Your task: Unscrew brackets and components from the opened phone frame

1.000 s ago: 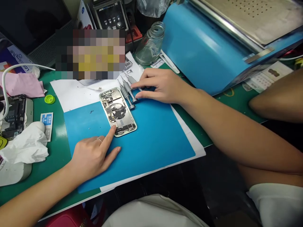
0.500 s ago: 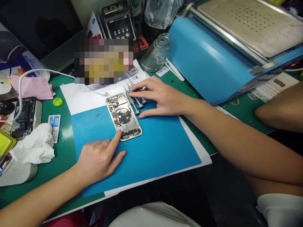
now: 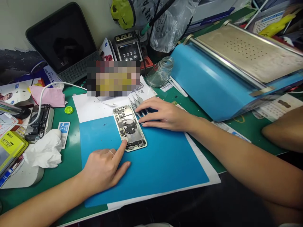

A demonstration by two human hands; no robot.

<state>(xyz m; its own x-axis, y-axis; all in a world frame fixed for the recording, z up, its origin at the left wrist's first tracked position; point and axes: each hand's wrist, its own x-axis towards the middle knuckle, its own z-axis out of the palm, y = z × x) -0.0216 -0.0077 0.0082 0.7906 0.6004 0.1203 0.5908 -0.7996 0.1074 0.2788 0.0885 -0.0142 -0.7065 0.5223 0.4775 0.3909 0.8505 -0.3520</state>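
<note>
An opened smartphone (image 3: 132, 127), its circuit board and round black part exposed, lies on the blue mat (image 3: 165, 167). The index finger of my left hand (image 3: 105, 167) rests on the phone's lower left edge; its thumb is apart and it holds nothing. Just right of the phone, several slim metal screwdrivers (image 3: 136, 102) lie side by side with tips pointing away. My right hand (image 3: 163, 115) is over their handles, index finger and thumb closed together at the end of the nearest one. Its fingers partly hide the handles.
Behind the phone stand a glass jar (image 3: 159, 74) and a black device (image 3: 127, 49). A large blue machine with a metal plate (image 3: 208, 82) fills the right. At left lie a crumpled tissue (image 3: 44, 151), a green cap (image 3: 68, 109) and another opened phone (image 3: 40, 121).
My right index finger has come down towards the thumb, closing at the near screwdriver's end. My left finger stays on the phone. The camera view has tilted up and shifted left.
</note>
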